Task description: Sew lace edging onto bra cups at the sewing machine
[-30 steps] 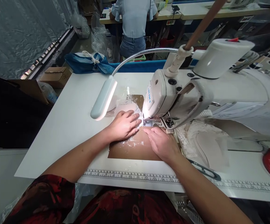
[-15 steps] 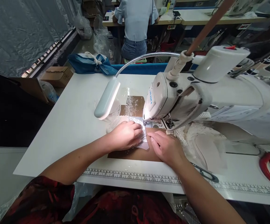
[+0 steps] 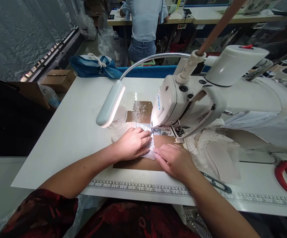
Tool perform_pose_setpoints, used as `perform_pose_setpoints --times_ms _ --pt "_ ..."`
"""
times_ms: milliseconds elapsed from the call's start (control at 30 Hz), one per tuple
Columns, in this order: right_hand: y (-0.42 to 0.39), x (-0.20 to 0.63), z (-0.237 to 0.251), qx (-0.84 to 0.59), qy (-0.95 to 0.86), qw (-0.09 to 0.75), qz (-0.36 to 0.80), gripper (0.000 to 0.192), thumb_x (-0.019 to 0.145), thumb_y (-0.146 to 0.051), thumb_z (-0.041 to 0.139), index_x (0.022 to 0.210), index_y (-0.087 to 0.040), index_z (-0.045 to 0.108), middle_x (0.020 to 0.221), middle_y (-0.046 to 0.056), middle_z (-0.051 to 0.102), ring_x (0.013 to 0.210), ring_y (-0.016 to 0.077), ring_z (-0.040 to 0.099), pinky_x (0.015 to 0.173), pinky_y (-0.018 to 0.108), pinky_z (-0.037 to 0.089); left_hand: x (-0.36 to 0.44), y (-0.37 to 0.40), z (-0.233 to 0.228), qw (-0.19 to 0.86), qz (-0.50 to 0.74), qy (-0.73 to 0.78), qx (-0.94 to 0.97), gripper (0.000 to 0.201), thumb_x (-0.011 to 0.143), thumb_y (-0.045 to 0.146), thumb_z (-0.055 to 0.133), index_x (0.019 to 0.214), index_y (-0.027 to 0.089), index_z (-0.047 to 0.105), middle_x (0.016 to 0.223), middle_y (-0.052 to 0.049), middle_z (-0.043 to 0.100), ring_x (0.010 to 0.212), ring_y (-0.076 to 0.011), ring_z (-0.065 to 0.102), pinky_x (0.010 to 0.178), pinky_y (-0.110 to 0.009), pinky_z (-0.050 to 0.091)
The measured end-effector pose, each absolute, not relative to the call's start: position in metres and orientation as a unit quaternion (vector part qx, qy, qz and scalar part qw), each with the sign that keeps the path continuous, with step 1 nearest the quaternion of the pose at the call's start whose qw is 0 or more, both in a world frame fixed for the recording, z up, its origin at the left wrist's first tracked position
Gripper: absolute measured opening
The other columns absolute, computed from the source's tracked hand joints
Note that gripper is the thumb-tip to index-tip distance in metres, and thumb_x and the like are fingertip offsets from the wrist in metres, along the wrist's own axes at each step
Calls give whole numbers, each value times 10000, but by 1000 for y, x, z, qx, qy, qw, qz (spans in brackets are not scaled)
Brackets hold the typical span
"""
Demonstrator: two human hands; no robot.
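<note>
A piece of white lace fabric lies under the needle area of a white sewing machine, lit by a lamp. My left hand rests on the lace with its fingers laid over it, close to the presser foot. My right hand has its thumb and index finger closed at the lace's near right edge; the exact grip is partly hidden. Beneath the fabric and hands is a brown sheet on the white table.
Cream lace pieces lie right of my right hand, near a dark flat tool. Red-handled scissors lie at far right. A printed ruler follows the front edge. A person sits at another table ahead.
My right hand has shifted a little toward me, its fingertips now lower along the lace's edge. My left hand stays on the lace. The whole view has shifted slightly.
</note>
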State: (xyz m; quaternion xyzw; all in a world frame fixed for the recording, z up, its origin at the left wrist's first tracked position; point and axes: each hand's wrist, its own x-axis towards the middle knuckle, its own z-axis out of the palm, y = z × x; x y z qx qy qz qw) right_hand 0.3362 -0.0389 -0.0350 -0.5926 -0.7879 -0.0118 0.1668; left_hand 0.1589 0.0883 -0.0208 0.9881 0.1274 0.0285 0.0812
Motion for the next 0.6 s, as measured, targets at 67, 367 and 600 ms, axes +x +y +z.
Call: perform_pose_setpoints --times_ms 67,367,600 --pt "-39 336 -35 -591 -789 168 -17 233 913 -237 494 848 -199 715 686 8 671 670 146 566 665 271 349 159 89 -21 81 28 127 988 434 942 402 468 1250 123 594 1358 -117 548 1030 -273 521 857 -404 433" --pt "-38 335 -40 -598 -780 179 -39 242 922 -237 484 890 -187 718 709 16 677 672 142 561 689 263 372 158 93 -24 52 59 102 992 404 979 374 405 1234 125 596 1349 -113 553 1003 -248 536 832 -375 420" --pt "-38 335 -40 -597 -781 178 -46 237 918 -233 488 905 -183 720 705 16 673 667 144 564 676 270 378 158 91 -29 47 69 81 993 365 998 311 370 1205 137 616 1293 -105 598 938 -216 549 799 -353 415"
